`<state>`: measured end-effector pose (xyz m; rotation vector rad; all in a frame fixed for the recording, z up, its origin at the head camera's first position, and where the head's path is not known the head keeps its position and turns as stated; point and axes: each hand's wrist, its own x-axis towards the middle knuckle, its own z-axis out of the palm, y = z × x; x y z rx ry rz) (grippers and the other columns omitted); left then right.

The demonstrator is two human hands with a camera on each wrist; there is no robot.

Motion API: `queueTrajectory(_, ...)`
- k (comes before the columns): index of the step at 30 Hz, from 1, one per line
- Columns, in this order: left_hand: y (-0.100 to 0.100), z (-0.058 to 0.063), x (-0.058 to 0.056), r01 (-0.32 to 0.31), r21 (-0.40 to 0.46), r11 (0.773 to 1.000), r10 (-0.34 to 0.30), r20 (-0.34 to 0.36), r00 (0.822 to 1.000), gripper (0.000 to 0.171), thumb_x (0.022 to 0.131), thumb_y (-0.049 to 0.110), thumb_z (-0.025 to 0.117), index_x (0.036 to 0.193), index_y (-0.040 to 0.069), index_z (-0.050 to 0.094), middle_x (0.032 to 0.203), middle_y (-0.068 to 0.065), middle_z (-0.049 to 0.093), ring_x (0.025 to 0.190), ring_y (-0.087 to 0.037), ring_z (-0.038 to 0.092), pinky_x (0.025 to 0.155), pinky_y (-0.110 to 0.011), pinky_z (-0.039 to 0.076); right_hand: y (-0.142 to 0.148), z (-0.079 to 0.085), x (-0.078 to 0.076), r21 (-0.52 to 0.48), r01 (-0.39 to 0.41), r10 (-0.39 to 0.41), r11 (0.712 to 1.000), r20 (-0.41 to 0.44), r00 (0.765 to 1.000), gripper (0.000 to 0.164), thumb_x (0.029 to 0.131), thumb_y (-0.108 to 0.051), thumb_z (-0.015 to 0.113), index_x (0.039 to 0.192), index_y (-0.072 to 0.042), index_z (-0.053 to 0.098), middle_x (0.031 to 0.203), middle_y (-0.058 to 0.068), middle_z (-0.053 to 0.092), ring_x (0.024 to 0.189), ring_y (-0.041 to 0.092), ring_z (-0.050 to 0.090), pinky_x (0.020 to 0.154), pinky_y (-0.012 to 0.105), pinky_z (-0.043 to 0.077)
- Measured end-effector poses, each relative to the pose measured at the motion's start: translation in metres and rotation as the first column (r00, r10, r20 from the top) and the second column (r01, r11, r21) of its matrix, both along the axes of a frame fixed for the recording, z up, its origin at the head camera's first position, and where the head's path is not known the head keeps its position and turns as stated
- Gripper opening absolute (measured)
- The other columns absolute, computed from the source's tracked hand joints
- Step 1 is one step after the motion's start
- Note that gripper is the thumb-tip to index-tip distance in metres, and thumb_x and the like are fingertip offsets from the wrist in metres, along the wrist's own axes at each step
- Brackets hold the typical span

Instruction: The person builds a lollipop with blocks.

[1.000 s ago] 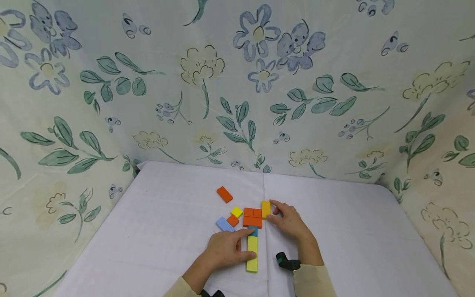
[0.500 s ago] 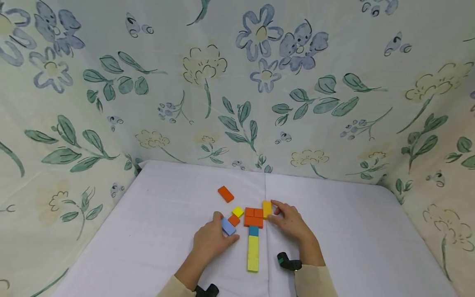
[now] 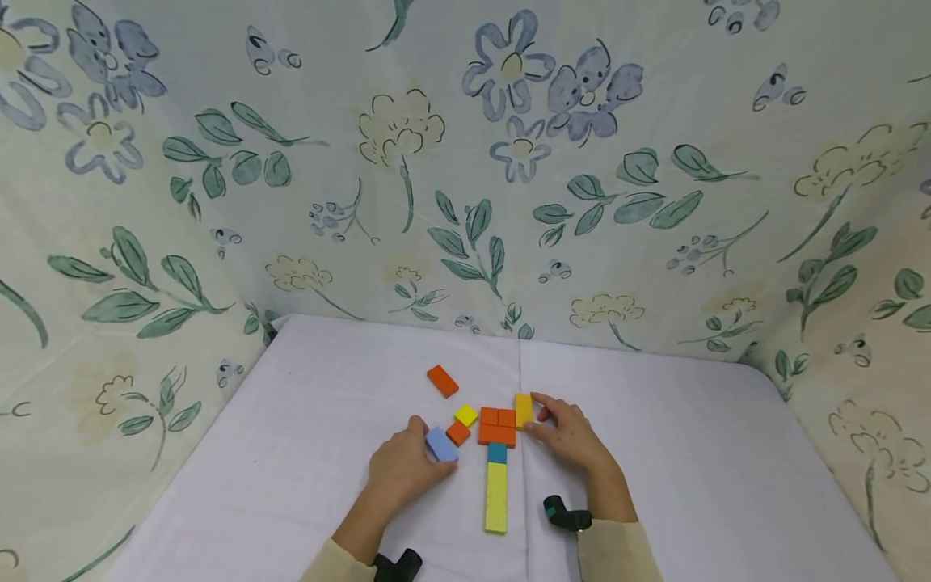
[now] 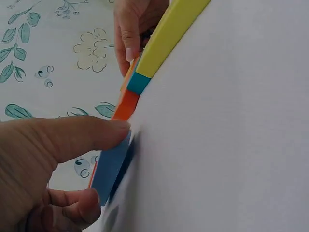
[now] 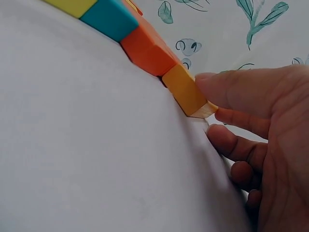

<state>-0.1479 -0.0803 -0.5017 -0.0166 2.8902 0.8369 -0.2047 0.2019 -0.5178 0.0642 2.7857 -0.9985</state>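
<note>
My left hand (image 3: 398, 465) pinches a light-blue rectangular block (image 3: 440, 444) between thumb and fingers. In the left wrist view a dark shadow lies beside this block, which looks tilted or slightly raised. My right hand (image 3: 570, 436) holds an orange-yellow block (image 3: 523, 411) by its right side, thumb at the near end and index finger at the far end. That block stands against the right side of a group of orange-red blocks (image 3: 498, 436). Below the group a teal block (image 3: 497, 453) and a long lime-yellow block (image 3: 496, 497) run in line toward me.
A small orange block (image 3: 458, 433) and a small yellow block (image 3: 466, 415) lie between the light-blue block and the group. Farther back is a loose orange-red block (image 3: 442, 381). A white cloth (image 3: 334, 404) covers the table, and floral fabric (image 3: 407, 275) hangs behind.
My left hand has left the teal and lime-yellow blocks, reached leftward and taken the light-blue block, shifting it a little away from the small orange one. My right hand has stayed put.
</note>
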Motion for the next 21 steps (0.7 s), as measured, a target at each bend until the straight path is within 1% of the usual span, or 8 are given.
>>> queueTrajectory(2,-0.004,0.003,-0.001,0.062,0.021,0.998,-0.062,0.015,0.998,0.063,0.071,0.048,0.088,0.11,0.009,0.057,0.08,-0.003,0.064,0.069,-0.015,0.056,0.06,-0.032,0.046,0.0,-0.001,0.0,0.003,0.003,-0.003,1.0,0.0,1.0,0.06,0.093,-0.033,0.073,0.149,-0.024,0.053,0.106,-0.001,0.056,0.106,0.021,0.044,0.083,0.04,0.04)
queueTrajectory(4,-0.007,0.005,-0.002,0.141,0.06,0.988,-0.143,0.032,0.989,0.063,0.071,0.047,0.089,0.112,0.01,0.058,0.077,0.0,0.061,0.068,-0.014,0.055,0.059,-0.031,0.043,0.0,-0.001,0.0,0.007,0.005,-0.005,1.0,0.0,1.0,0.06,0.093,-0.032,0.073,0.149,-0.024,0.053,0.106,-0.001,0.056,0.106,0.021,0.045,0.083,0.04,0.04)
queueTrajectory(7,-0.009,0.007,-0.004,0.243,0.145,0.959,-0.255,0.065,0.965,0.063,0.072,0.044,0.09,0.118,0.012,0.06,0.075,0.003,0.057,0.066,-0.013,0.052,0.057,-0.029,0.039,-0.001,-0.001,-0.001,0.008,0.003,-0.003,1.0,-0.005,1.0,0.06,0.093,-0.031,0.074,0.148,-0.023,0.053,0.106,-0.001,0.056,0.106,0.022,0.045,0.084,0.041,0.04)
queueTrajectory(10,-0.009,0.004,-0.005,0.308,0.184,0.934,-0.324,0.063,0.944,0.062,0.074,0.04,0.09,0.122,0.012,0.062,0.08,0.005,0.056,0.07,-0.011,0.051,0.061,-0.028,0.039,0.0,-0.002,-0.001,0.009,0.001,-0.001,1.0,-0.007,1.0,0.06,0.093,-0.032,0.073,0.149,-0.023,0.053,0.106,-0.001,0.056,0.106,0.022,0.045,0.084,0.041,0.04)
queueTrajectory(12,-0.009,0.001,-0.005,0.328,0.175,0.928,-0.341,0.045,0.939,0.062,0.074,0.039,0.091,0.123,0.013,0.063,0.085,0.006,0.056,0.074,-0.01,0.05,0.065,-0.027,0.041,0.0,-0.002,-0.001,0.01,-0.001,0.001,1.0,-0.008,1.0,0.059,0.093,-0.032,0.073,0.149,-0.023,0.053,0.106,-0.001,0.055,0.106,0.022,0.045,0.084,0.041,0.04)
queueTrajectory(16,-0.008,-0.003,-0.006,0.328,0.161,0.931,-0.331,-0.011,0.944,0.057,0.076,0.038,0.089,0.124,0.016,0.066,0.093,0.007,0.057,0.082,-0.01,0.051,0.073,-0.029,0.044,0.0,-0.002,0.0,0.007,-0.007,0.007,1.0,-0.012,1.0,0.059,0.093,-0.033,0.073,0.148,-0.023,0.053,0.106,-0.001,0.055,0.106,0.021,0.045,0.083,0.04,0.039)
queueTrajectory(19,-0.007,-0.006,-0.007,0.327,0.123,0.937,-0.322,-0.063,0.945,0.05,0.082,0.038,0.085,0.126,0.019,0.069,0.094,0.009,0.059,0.083,-0.008,0.052,0.075,-0.028,0.045,0.0,-0.001,0.0,0.007,-0.008,0.008,1.0,-0.011,1.0,0.059,0.093,-0.033,0.073,0.148,-0.023,0.054,0.105,-0.002,0.055,0.106,0.021,0.045,0.084,0.04,0.039)
queueTrajectory(21,-0.006,-0.007,-0.009,0.333,0.089,0.939,-0.325,-0.096,0.941,0.047,0.085,0.038,0.082,0.127,0.02,0.07,0.094,0.01,0.059,0.082,-0.007,0.051,0.075,-0.027,0.046,0.0,-0.001,0.0,0.011,-0.009,0.009,1.0,-0.01,1.0,0.059,0.094,-0.032,0.073,0.148,-0.024,0.053,0.105,-0.002,0.055,0.106,0.021,0.045,0.084,0.04,0.039)
